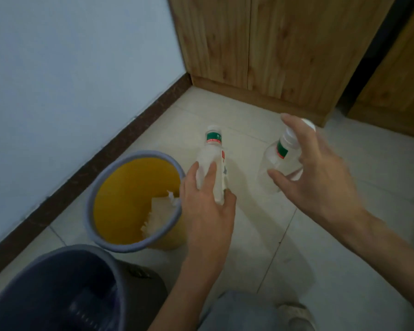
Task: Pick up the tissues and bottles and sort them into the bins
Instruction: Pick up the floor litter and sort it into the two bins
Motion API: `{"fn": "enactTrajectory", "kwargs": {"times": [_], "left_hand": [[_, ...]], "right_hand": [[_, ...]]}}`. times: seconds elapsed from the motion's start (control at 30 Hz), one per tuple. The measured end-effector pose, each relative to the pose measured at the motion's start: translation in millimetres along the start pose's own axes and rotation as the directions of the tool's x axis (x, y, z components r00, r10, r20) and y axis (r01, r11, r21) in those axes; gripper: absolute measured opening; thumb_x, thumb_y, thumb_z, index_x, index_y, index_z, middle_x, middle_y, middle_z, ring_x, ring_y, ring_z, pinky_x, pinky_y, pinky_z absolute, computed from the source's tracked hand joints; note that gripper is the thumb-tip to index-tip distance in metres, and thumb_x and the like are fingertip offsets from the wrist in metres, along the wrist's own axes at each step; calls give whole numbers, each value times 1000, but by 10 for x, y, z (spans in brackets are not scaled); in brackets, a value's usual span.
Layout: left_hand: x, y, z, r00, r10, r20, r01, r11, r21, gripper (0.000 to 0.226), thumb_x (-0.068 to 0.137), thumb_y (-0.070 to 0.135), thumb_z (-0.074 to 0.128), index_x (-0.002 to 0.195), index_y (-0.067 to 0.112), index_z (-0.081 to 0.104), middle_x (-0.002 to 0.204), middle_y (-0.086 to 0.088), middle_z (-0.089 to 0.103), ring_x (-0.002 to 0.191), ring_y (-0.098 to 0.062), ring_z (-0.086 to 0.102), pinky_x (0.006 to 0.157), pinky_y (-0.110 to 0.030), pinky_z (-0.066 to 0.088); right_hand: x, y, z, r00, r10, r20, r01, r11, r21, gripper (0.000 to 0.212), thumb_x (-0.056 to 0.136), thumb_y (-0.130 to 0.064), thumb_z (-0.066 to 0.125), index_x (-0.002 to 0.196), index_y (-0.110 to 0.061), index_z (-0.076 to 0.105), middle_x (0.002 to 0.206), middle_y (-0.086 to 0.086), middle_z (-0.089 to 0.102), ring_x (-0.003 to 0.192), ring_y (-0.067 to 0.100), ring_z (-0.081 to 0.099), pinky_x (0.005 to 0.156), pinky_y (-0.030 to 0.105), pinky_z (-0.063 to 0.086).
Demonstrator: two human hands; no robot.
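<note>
My left hand (207,199) grips a clear plastic bottle (213,158) with a green and red neck label, held just right of the yellow bin (112,177). My right hand (320,173) holds a second clear bottle (276,158) with the same label, fingers spread around its body and cap. White tissues (160,211) lie inside the yellow bin, which has a grey rim. A dark bin (58,271) stands at the lower left; something clear and ridged shows inside it, too dim to identify.
A pale wall with a dark skirting board (101,161) runs along the left. Wooden cabinets (261,48) stand at the back. The floor is pale tile (344,259). My knee in jeans (239,311) and a shoe (296,314) show at the bottom.
</note>
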State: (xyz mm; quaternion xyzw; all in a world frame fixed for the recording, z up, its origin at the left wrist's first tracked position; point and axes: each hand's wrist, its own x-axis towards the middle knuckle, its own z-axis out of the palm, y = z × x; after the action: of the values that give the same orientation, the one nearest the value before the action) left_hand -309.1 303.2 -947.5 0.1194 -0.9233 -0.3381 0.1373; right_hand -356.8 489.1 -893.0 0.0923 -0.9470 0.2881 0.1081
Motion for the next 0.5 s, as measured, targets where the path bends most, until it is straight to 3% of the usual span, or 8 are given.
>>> {"fn": "enactTrajectory", "kwargs": {"times": [0.07,0.17,0.2,0.3,0.43,0.5], "left_hand": [[-63,70,-390,999,-7,-41,6,1000,-26,69,96,26,73,157,29,44,162,2,36,147,-17,36,118,-36,43],[-193,58,-993,997,2,-84,-5,999,-40,65,96,24,74,155,28,48,156,8,42,135,1,38,110,-6,31],[-242,9,-1192,996,1,-90,-6,998,-62,63,97,25,74,154,28,49,152,11,44,132,5,39,107,-3,32],[-412,-204,-1770,991,-7,-137,5,1000,-14,61,99,27,70,155,31,47,158,10,40,139,-2,40,108,-13,36],[-638,-572,-2441,961,-71,-269,102,989,105,60,97,26,74,153,27,53,162,1,41,138,2,34,105,0,26],[-782,-781,-2685,940,-108,-322,162,976,145,60,94,27,76,151,24,56,162,-2,43,140,-4,37,113,-8,30]], "right_hand": [[133,-324,-260,998,-55,18,55,998,6,97,83,-27,86,156,-41,23,147,12,48,102,37,66,82,57,60],[294,-874,-558,985,-170,29,169,985,31,100,80,-27,88,157,-38,25,151,10,46,119,38,61,93,59,58],[333,-1071,-619,976,-214,30,213,976,47,99,80,-27,88,157,-37,26,152,9,46,123,37,59,95,60,57],[348,-1647,-668,940,-335,64,326,937,123,100,78,-26,88,156,-36,27,150,6,47,124,34,58,93,61,57],[100,-2319,-445,880,-449,152,390,868,308,100,80,-23,88,155,-43,26,147,-1,47,120,25,59,87,54,60],[-112,-2575,-252,865,-469,178,371,837,403,99,80,-23,88,153,-48,27,146,-5,48,117,20,59,87,50,59]]}}
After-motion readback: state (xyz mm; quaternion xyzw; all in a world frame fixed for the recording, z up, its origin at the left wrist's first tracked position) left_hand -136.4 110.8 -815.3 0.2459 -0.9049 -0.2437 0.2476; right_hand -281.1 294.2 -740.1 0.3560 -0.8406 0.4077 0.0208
